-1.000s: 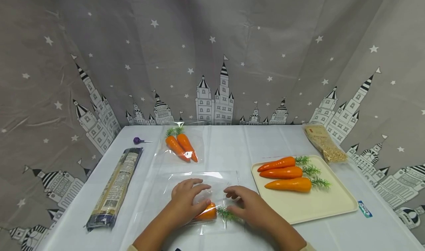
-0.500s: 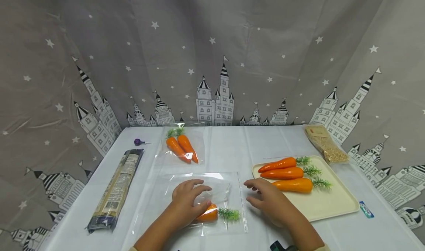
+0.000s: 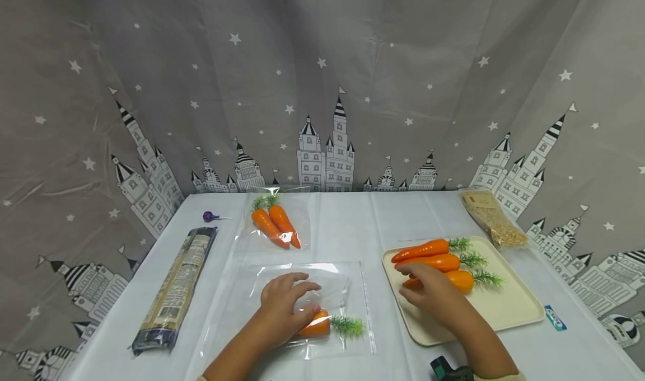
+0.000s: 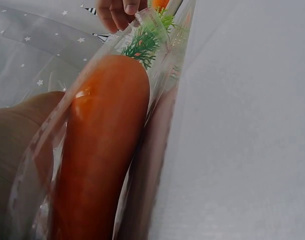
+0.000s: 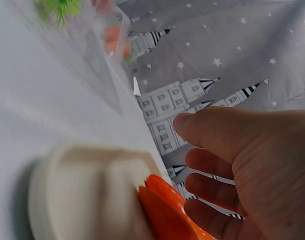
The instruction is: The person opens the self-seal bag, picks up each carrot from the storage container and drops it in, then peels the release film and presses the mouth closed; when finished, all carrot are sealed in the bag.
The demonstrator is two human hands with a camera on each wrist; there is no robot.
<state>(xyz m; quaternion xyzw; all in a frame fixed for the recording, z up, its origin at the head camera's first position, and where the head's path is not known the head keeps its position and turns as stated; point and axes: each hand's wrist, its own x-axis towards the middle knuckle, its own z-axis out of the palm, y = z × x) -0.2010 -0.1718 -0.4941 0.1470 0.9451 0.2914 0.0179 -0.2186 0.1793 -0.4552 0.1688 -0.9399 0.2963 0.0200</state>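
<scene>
My left hand [image 3: 286, 311] rests with relaxed fingers on a clear plastic bag [image 3: 356, 283]. In the bag lies one orange carrot [image 3: 317, 325] with a green top, partly hidden under the hand. The left wrist view shows that carrot [image 4: 105, 135] close up, behind the film. Over the left side of a cream tray [image 3: 509, 308], my right hand [image 3: 435, 297] hovers with fingers spread and loosely bent, holding nothing. Beneath its fingertips are the tips of three carrots [image 3: 423, 250] lying side by side, leafy ends to the right. The right wrist view shows orange carrots [image 5: 167, 215] beside the fingers.
Behind the left hand lies another clear bag [image 3: 302, 219] with two carrots [image 3: 269, 227]. A long dark-ended packet [image 3: 176, 288] and a purple lollipop [image 3: 209, 216] are at left. A grain packet [image 3: 494, 219] lies behind the tray, a small blue-green packet [image 3: 554, 318] at its right.
My right hand has moved right, away from the leafy end of the bagged carrot, to over the tray's carrots. The left hand has stayed on the bag.
</scene>
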